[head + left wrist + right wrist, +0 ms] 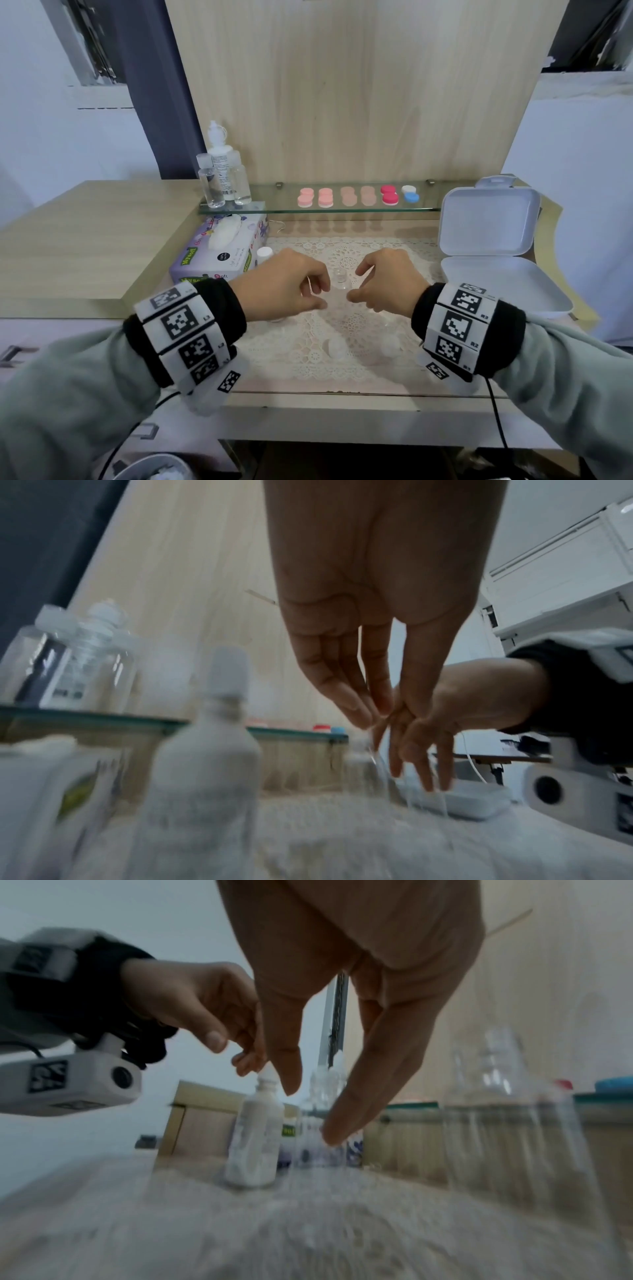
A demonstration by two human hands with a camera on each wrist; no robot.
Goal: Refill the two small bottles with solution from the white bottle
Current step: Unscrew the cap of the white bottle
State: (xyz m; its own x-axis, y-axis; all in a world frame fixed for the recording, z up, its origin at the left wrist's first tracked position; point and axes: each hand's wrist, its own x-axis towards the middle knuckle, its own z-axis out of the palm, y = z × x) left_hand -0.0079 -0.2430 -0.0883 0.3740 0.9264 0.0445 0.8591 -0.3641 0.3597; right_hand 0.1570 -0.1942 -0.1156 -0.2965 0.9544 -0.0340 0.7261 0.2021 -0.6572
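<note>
A small clear bottle (339, 279) stands uncapped on the lace mat (308, 363) between my two hands. My left hand (320, 294) hovers just left of it, fingers hanging loosely and holding nothing (373, 710). My right hand (356, 284) hovers on its right; thumb and forefinger are spread either side of the bottle (322, 1115) without gripping it. The white bottle (264, 253) stands behind my left hand, beside the tissue box (205, 750) (255, 1139). A second clear bottle (507, 1123) stands blurred close under my right wrist. Two clear caps (334, 346) (390, 344) lie on the mat nearer me.
A glass shelf (424, 208) at the back carries taller bottles (222, 174) and several coloured lens cases (356, 197). A tissue box (219, 250) sits at the mat's left. An open white plastic case (489, 246) sits at the right.
</note>
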